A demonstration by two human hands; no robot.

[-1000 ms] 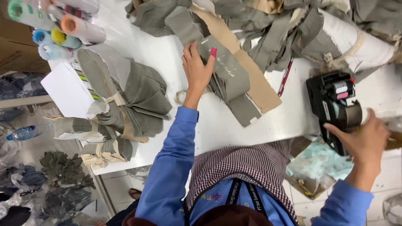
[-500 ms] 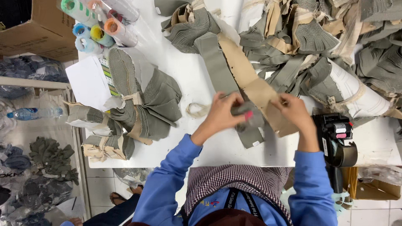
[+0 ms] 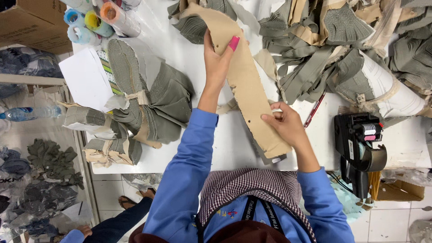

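Observation:
A long tan fabric strip (image 3: 245,76) with small punched holes lies lengthwise across the white table (image 3: 198,54). My left hand (image 3: 217,60) grips its far end, thumb on top. My right hand (image 3: 284,124) pinches its near end close to the table's front edge. Grey cut pieces show under the strip's near end. Blue sleeves cover both my arms.
Bundles of grey-green cut fabric (image 3: 153,103) tied with tan strips lie left; more piles (image 3: 342,49) fill the back right. Thread cones (image 3: 96,20) stand back left beside white paper (image 3: 87,81). A black labelling gun (image 3: 360,148) sits right, a red pen (image 3: 314,110) near it. Another person's foot (image 3: 135,200) shows below.
My hands have moved apart along the tan strip: the left went to its far end, the right to its near end. A second ago the right hand was off by the labelling gun.

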